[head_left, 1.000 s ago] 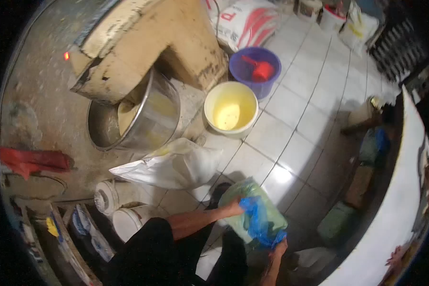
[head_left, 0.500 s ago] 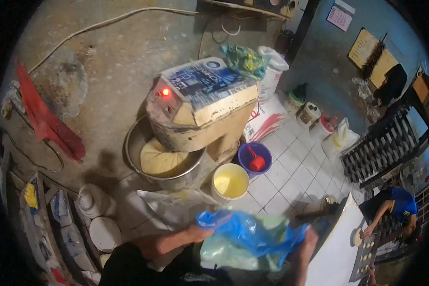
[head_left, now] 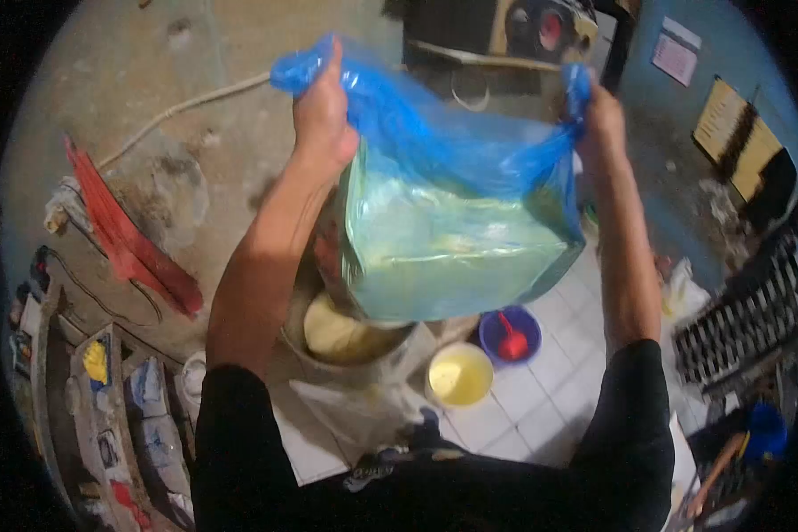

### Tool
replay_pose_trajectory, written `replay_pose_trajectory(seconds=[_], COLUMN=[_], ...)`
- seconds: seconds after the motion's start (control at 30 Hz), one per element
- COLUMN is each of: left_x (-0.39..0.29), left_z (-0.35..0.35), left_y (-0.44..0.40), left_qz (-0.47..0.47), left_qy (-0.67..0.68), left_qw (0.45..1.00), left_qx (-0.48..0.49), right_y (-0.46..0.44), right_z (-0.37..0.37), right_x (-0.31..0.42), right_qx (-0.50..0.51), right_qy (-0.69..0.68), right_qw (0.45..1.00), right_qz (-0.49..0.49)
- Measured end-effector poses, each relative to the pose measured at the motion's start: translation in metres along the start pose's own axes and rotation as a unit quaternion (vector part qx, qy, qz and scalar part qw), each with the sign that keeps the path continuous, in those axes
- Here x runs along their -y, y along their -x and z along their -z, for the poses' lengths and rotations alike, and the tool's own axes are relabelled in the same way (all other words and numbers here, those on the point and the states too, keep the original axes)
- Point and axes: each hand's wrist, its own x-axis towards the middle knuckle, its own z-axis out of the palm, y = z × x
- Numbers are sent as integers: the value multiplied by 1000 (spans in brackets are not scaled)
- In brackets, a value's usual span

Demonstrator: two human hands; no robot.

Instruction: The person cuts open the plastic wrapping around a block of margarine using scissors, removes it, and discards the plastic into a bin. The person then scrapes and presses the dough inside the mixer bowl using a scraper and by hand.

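Both arms are raised and stretched forward, holding up a plastic bag (head_left: pixel 457 248) with a blue upper edge and a pale green, see-through body. My left hand (head_left: pixel 324 115) is closed on the blue edge at its upper left corner, the thumb pointing up. At the upper right corner, my right hand (head_left: pixel 603 120) grips the same edge. Between the hands the bag hangs wide and hides most of the mixer behind it. Below it, pale dough (head_left: pixel 337 332) lies in the metal mixer bowl (head_left: pixel 395 344).
On the tiled floor stand a bucket with yellow inside (head_left: pixel 459 376) and a purple bucket (head_left: pixel 532 355) holding a red scoop (head_left: pixel 511 341). Wooden shelving (head_left: pixel 124 337) stands at lower left, and a red cloth (head_left: pixel 129 235) hangs on the wall. A co-worker's arm (head_left: pixel 716 470) shows at lower right.
Both hands have risen from low at the front to high ahead, lifting the plastic bag. It now hangs spread in front of the mixer. The view has shifted too.
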Motion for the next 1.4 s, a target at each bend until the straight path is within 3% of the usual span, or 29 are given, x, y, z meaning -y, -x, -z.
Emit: replay_pose_trajectory(seconds=[0.07, 0.1, 0.13, 0.23, 0.33, 0.37, 0.4, 0.43, 0.5, 0.57, 0.6, 0.67, 0.73, 0.77, 0.87, 0.97, 1.03, 1.1, 1.13, 1.23, 1.3, 1.37, 1.4], left_x=[22, 36, 50, 69, 89, 87, 83, 87, 113, 141, 163, 190, 202, 206, 210, 207, 202, 199, 196, 176, 151, 116, 96], left_z=[18, 26, 37, 44, 47, 49, 66, 70, 84, 91, 127, 151, 155, 158, 168, 177, 181, 184, 186, 188, 206, 230, 239], left_y=[-52, -69, -80, -101, -113, -119, -103, -75, -21, 56, 86, 99, 89, 84, 70, 47, 43, 42, 45, 43, 63, 87, 106], left_qz=[-27, -33, -27, -57, -75, -83, -75, -91, -149, -38, -59, -71, -85, -90, -97, -95, -87, -91, -94, -99, -62, -34, -24], left_qy=[-50, -60, -83, -142, -191, -206, -285, -313, -442, -296, -474, -633, -561, -534, -567, -526, -578, -599, -615, -647, -642, -574, -547], left_qw=[996, 995, 991, 980, 972, 970, 956, 945, 879, 944, 876, 771, 820, 835, 812, 844, 811, 795, 783, 753, 762, 810, 825], left_qx=[-71, -70, -104, -129, -114, -101, -12, -34, -95, -138, -65, 0, -71, -94, -102, -33, -35, -20, 1, 63, 61, 118, 136], right_y=[-66, -100, -140, -164, -208, -207, -182, -153, -107, -47, -14, 10, 20, 18, 6, 5, 18, 28, 34, 40, 76, 100, 129], right_z=[-27, -32, -35, -58, -66, -67, -61, -49, -17, 19, 23, 5, -13, -16, -25, -33, -37, -45, -55, -68, -49, -27, -9], right_x=[-42, -69, -112, -151, -190, -186, -173, -171, -191, -232, -257, -292, -312, -322, -336, -328, -315, -316, -332, -348, -347, -334, -330], right_qx=[33, 30, 31, 40, 62, 62, 100, 139, 62, 100, 101, 113, 16, 16, 18, 44, 61, 21, 63, 33, 55, 156, 161], right_qy=[15, 124, 270, 270, 129, 123, 122, 123, 191, 231, 270, 309, 280, 281, 302, 317, 265, 223, 309, 341, 342, 360, 374], right_qw=[999, 992, 950, 952, 989, 990, 986, 980, 945, 928, 906, 881, 877, 876, 869, 879, 902, 889, 884, 862, 868, 876, 889], right_qz=[-8, -16, 155, 141, 29, 25, 53, 78, 260, 273, 309, 341, 391, 392, 392, 354, 335, 401, 346, 374, 355, 280, 212])
